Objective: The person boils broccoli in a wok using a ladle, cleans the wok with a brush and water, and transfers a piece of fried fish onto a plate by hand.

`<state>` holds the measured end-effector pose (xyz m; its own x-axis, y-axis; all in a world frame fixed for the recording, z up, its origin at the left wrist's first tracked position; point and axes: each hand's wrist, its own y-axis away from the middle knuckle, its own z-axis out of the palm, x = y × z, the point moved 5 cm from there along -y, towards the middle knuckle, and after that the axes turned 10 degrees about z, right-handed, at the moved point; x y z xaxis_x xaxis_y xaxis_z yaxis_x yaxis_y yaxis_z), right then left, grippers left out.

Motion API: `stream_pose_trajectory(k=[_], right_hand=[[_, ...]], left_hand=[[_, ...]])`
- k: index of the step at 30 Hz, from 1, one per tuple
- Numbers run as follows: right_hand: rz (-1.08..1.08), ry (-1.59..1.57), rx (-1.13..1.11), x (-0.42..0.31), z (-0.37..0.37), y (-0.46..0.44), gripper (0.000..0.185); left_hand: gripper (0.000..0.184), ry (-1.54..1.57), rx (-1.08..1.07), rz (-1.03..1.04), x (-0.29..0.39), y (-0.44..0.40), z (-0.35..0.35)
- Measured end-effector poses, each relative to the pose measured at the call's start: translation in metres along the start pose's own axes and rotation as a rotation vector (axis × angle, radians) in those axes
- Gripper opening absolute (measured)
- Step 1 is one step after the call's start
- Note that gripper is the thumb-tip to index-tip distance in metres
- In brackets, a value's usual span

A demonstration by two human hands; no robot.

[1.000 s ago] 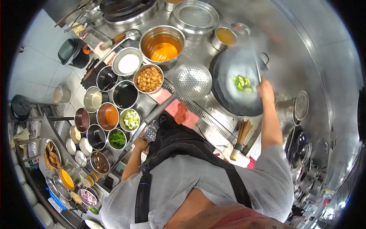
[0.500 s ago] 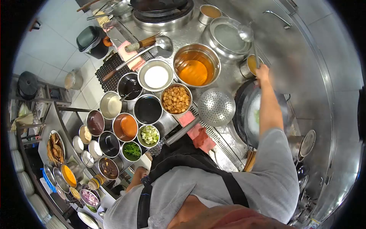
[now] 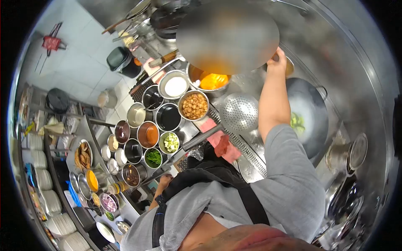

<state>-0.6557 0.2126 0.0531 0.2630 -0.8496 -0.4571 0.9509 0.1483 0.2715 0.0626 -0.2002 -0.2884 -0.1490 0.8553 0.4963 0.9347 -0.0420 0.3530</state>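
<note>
My right hand (image 3: 277,58) reaches far forward with fingers curled, at the edge of a large grey blurred patch. It appears closed round a ladle handle, though the ladle itself is lost in the blur. Beside the hand is a small metal pot (image 3: 289,66). To the right of my forearm sits a dark wok (image 3: 317,138) with cloudy liquid and green vegetable pieces (image 3: 297,122) in it. My left hand (image 3: 166,180) is low at my left side, by the apron; its fingers cannot be made out.
A perforated strainer (image 3: 239,111) lies on the steel counter. To its left stand a bowl of brown cubes (image 3: 194,106), a pot of orange liquid (image 3: 212,82) and several containers of sauces and chopped greens (image 3: 153,158). Stacked plates (image 3: 65,224) sit on shelves at far left.
My right hand has moved forward and left, away from above the wok, uncovering more of it. The camera view has shifted, and a blurred patch covers the upper middle.
</note>
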Motion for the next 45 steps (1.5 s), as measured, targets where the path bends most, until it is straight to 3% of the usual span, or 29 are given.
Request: stream_pose_trajectory(k=[2, 4, 6, 7, 9, 10, 12, 13, 15, 17, 18, 19, 20, 23, 24, 25, 27, 30, 36, 37, 39, 40, 41, 42, 44, 45], right_hand=[[-0.12, -0.041, 0.138, -0.045, -0.012, 0.017, 0.01], [-0.307, -0.021, 0.026, -0.094, -0.038, 0.042, 0.011], [-0.264, 0.153, 0.128, -0.143, -0.051, 0.102, 0.013], [-0.298, 0.146, 0.182, -0.177, -0.091, 0.106, 0.013], [-0.145, 0.555, 0.306, -0.237, -0.162, 0.097, 0.013], [-0.023, 0.698, 0.463, -0.255, -0.171, 0.136, 0.014], [-0.014, 1.036, 0.612, -0.305, -0.218, 0.184, 0.013], [0.001, 1.037, 0.7, -0.327, -0.253, 0.207, 0.019], [0.0, 1.658, 0.968, -0.367, -0.29, 0.251, 0.031], [0.234, 1.922, 0.847, -0.382, -0.331, 0.291, 0.035], [0.137, 2.024, 0.899, -0.383, -0.341, 0.32, 0.035], [0.032, 2.122, 0.95, -0.377, -0.349, 0.353, 0.035], [0.061, 2.131, 0.935, -0.369, -0.358, 0.382, 0.035], [0.108, 2.165, 0.946, -0.334, -0.337, 0.459, 0.035], [0.13, 2.199, 0.96, -0.322, -0.326, 0.473, 0.034], [0.133, 2.194, 0.967, -0.314, -0.323, 0.479, 0.034], [0.008, 2.278, 1.034, -0.306, -0.306, 0.482, 0.033], [-0.137, 2.328, 0.983, -0.305, -0.265, 0.451, 0.031], [-0.413, 2.208, 0.713, -0.252, -0.136, 0.344, 0.032], [-0.405, 2.142, 0.662, -0.235, -0.114, 0.323, 0.035], [-0.448, 2.164, 0.498, -0.198, -0.093, 0.26, 0.036], [-0.464, 2.182, 0.401, -0.182, -0.079, 0.233, 0.037], [-0.481, 2.19, 0.416, -0.154, -0.053, 0.223, 0.037], [-0.492, 2.203, 0.312, -0.132, -0.041, 0.194, 0.036], [-0.259, 2.119, 0.289, -0.084, -0.018, 0.149, 0.036], [-0.298, 2.178, 0.286, -0.062, -0.015, 0.119, 0.036]], left_hand=[[0.025, 0.02, -0.078, -0.108, 0.006, 0.011, 0.004], [0.025, 0.029, -0.15, -0.148, 0.009, 0.016, 0.016], [0.025, 0.015, -0.223, -0.136, 0.017, 0.014, 0.03], [0.026, 0.008, -0.252, -0.123, 0.022, 0.013, 0.036], [0.026, -0.01, -0.286, -0.103, 0.031, 0.011, 0.05], [0.026, -0.021, -0.294, -0.091, 0.035, 0.01, 0.057], [0.026, -0.039, -0.294, -0.06, 0.044, 0.005, 0.071], [0.026, -0.046, -0.292, -0.04, 0.048, 0.004, 0.078], [0.026, -0.079, -0.301, -0.001, 0.05, -0.002, 0.089], [0.027, -0.104, -0.292, 0.04, 0.045, -0.013, 0.099], [0.027, -0.142, -0.268, 0.092, 0.047, -0.027, 0.106], [0.026, 0.109, -0.303, -0.142, 0.063, -0.025, 0.091], [0.027, 0.332, -0.285, -0.391, 0.131, -0.027, 0.044], [0.031, 0.81, -0.203, -0.631, 0.106, -0.038, 0.058], [0.031, 0.805, -0.208, -0.627, 0.097, -0.044, 0.059], [0.032, 0.568, -0.344, -0.386, 0.094, -0.052, 0.058], [0.033, 0.332, -0.457, -0.139, 0.105, -0.061, 0.049], [0.03, 0.72, -0.2, -0.545, 0.098, -0.048, 0.04], [0.026, 0.863, -0.003, -0.594, 0.063, 0.015, 0.057], [0.025, 0.798, -0.005, -0.548, 0.045, 0.036, 0.072], [0.024, 0.36, -0.117, -0.277, 0.02, 0.074, 0.11], [0.025, 0.015, -0.175, -0.045, 0.018, 0.089, 0.126], [0.025, -0.575, -0.065, 0.438, 0.068, 0.096, 0.112], [0.026, -0.165, -0.2, 0.11, 0.037, 0.106, 0.133], [0.026, 0.14, -0.218, -0.168, 0.022, 0.115, 0.145], [0.026, 0.262, -0.199, -0.282, 0.02, 0.114, 0.142]])
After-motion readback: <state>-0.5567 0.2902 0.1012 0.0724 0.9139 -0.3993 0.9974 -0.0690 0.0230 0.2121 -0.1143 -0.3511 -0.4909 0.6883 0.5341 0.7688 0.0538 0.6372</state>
